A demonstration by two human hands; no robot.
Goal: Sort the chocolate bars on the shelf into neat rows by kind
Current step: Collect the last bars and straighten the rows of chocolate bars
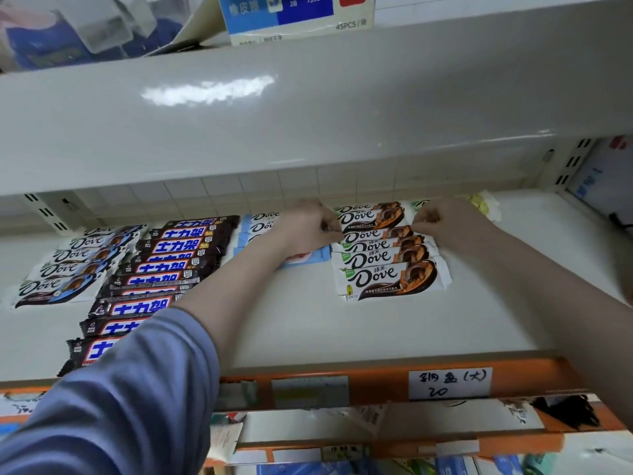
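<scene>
On the white shelf [308,320] lie four rows of chocolate bars. At the far left are white-and-blue Dove bars [65,269]. Beside them runs a long row of dark Snickers bars [161,269]. Light-blue Dove bars [260,222] lie partly under my left arm. At the right is a row of white-and-orange Dove bars [390,265]. My left hand [308,228] pinches the left end of a rear orange Dove bar [371,217]. My right hand [442,221] pinches its right end.
The upper shelf's wide front [308,108] hangs low over the bars. A green-white wrapper [481,204] lies at the back right. The shelf's orange front edge [376,375] carries a handwritten label [450,383]. Slotted uprights [568,166] stand at both back corners.
</scene>
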